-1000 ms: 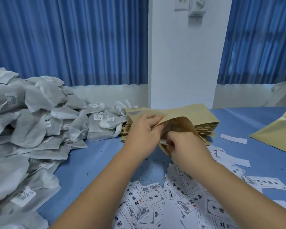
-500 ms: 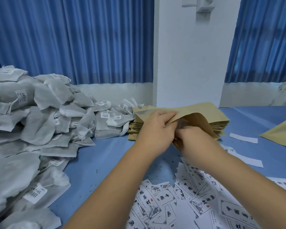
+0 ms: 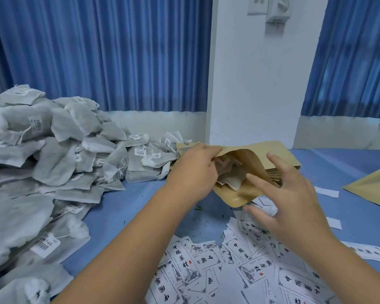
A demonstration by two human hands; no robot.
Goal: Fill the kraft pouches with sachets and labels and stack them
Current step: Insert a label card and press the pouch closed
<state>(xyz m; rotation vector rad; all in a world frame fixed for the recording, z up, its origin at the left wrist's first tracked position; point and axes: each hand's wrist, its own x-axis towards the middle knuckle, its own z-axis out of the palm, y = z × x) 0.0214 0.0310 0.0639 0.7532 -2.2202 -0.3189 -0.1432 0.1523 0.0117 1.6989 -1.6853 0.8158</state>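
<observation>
Holding the mouth of the open brown pouch (image 3: pixel 235 195) by its upper edge, the left hand (image 3: pixel 195 170) has its fingers curled over the paper and clamped on it, so the pouch stays lifted and gaping toward the camera above the stack of flat pouches (image 3: pixel 270 173). The right hand (image 3: pixel 290 200) is what has changed. A second ago, and half a second ago as well, it was bunched at the pouch mouth, pushing inside. Now it is out in front of the opening with its fingers spread apart, and it holds nothing. Whether its thumb touches the lower lip of the pouch I cannot tell. Inside the pouch a pale sachet (image 3: pixel 228 178) shows, with what may be printed paper behind it, though that part is too dim to be sure. My reading is that this pouch has just taken its filling and that the free hand is ready either to close it or to set it aside. The heap of grey sachets (image 3: pixel 53 161) lies to the left on the blue table (image 3: pixel 130 205). The loose printed labels (image 3: pixel 206 270) are scattered near the person, under the right forearm. One more brown pouch (image 3: pixel 373 189) lies apart at the right edge.
</observation>
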